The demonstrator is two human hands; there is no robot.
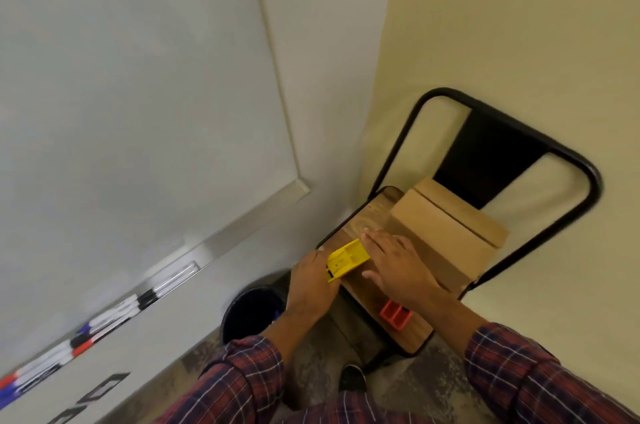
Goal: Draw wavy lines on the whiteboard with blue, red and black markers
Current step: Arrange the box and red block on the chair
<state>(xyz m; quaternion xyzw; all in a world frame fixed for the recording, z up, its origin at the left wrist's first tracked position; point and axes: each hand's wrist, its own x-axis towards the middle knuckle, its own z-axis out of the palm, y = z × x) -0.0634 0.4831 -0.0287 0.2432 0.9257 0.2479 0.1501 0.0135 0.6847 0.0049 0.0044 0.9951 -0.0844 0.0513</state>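
cardboard box (446, 236) hogging the back of the chair seat (370, 216), yellow box (346, 259) at its left edge, red tray (396, 314) near the front, bare wood between them, trash bin (252, 313) beside the chair, markers (114, 311) along the ledge (235, 236)

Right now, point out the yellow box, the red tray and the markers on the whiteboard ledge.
yellow box (346, 259): head view, its top face.
red tray (396, 315): head view, its middle divider.
markers (147, 298): head view, one marker's black cap.

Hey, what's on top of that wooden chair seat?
A cardboard box at the back, a small red tray near the front, and a yellow plastic piece held by the left hand, the right hand against it. Anything under the hands and box is hidden.
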